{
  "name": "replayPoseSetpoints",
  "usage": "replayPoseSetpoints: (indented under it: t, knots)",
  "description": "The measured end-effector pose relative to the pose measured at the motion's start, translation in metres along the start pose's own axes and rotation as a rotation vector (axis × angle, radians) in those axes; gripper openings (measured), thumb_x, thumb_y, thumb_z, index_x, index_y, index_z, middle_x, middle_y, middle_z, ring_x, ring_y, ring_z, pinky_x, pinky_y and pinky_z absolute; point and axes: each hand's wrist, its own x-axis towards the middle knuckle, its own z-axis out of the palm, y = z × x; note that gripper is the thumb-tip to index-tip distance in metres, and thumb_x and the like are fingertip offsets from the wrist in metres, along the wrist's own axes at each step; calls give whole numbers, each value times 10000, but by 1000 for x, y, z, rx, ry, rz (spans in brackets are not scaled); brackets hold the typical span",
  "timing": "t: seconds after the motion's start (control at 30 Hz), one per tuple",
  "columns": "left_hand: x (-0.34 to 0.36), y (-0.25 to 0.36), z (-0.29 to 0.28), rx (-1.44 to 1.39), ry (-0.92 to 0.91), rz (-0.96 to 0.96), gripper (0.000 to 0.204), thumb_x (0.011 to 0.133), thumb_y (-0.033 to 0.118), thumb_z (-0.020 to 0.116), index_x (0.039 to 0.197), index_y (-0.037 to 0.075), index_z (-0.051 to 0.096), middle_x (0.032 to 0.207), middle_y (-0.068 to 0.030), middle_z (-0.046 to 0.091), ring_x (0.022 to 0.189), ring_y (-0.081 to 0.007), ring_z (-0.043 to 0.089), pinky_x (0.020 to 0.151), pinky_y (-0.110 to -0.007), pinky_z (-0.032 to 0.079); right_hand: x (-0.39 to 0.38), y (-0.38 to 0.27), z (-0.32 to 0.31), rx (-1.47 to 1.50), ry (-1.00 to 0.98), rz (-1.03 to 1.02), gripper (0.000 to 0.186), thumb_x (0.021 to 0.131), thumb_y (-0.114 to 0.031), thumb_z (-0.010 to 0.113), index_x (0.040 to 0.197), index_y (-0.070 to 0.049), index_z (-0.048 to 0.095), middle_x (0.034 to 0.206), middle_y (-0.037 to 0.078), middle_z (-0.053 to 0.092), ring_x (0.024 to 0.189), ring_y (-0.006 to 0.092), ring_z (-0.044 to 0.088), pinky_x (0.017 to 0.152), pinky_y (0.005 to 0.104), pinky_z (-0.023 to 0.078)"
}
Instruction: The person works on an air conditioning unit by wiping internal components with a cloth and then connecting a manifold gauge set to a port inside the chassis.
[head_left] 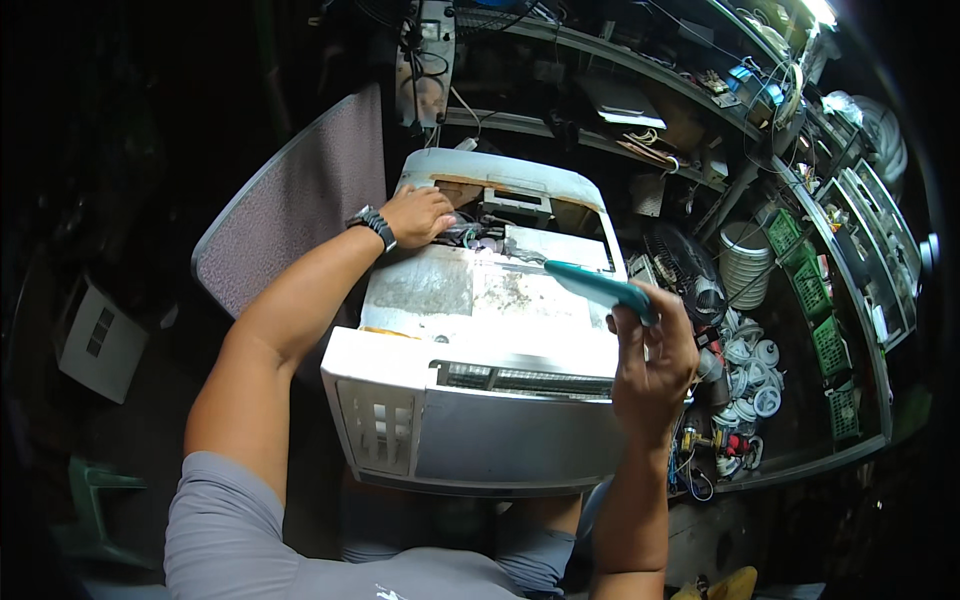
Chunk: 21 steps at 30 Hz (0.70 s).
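Observation:
A worn white appliance (515, 440), like an air-conditioning unit, stands before me with its top section open, showing wires (465, 235), metal brackets and rust along the edges. My left hand (420, 215), with a watch on the wrist, reaches into that opening with curled fingers; what they grip, if anything, is hidden. My right hand (650, 355) is raised at the right of the unit, closed round a flat teal object (590, 282) with a pale face, possibly a phone, held tilted above the top panel.
A speckled padded board (290, 190) leans at left near a pale panel (105, 340). Cluttered metal shelves (560, 40) run behind and along the right, with a black fan (675, 270), white coiled parts (750, 370) and green baskets (830, 345). A green stool (105, 505) sits lower left.

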Motion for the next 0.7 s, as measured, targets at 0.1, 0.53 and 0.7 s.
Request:
replayPoseSetpoints:
  t: [0.1, 0.53, 0.7]
  knots:
    - [-1, -3, 18, 67, -84, -110, 447, 1082, 361, 407, 1201, 53, 709, 1285, -121, 660, 1429, -304, 432, 1156, -499, 298, -11, 1, -10, -16, 1, 39, 225, 906, -55, 747, 1124, -29, 696, 998, 140, 707, 889, 243, 713, 731, 334, 575]
    - [-2, -9, 31, 30, 20, -131, 479, 1061, 375, 401, 1095, 46, 747, 1293, -116, 648, 1426, -307, 427, 1166, -508, 311, -15, -1, 18, -209, -59, -122, 265, 905, -34, 737, 1165, -13, 688, 1079, 172, 698, 970, 310, 700, 804, 390, 592]
    - [-1, -13, 32, 36, 54, -111, 459, 1049, 367, 423, 1098, 46, 746, 1275, -111, 653, 1427, -307, 424, 1170, -501, 306, -17, 3, 26, -156, -54, -13, 258, 908, -30, 726, 1161, -14, 682, 1069, 171, 699, 991, 329, 692, 847, 413, 570]
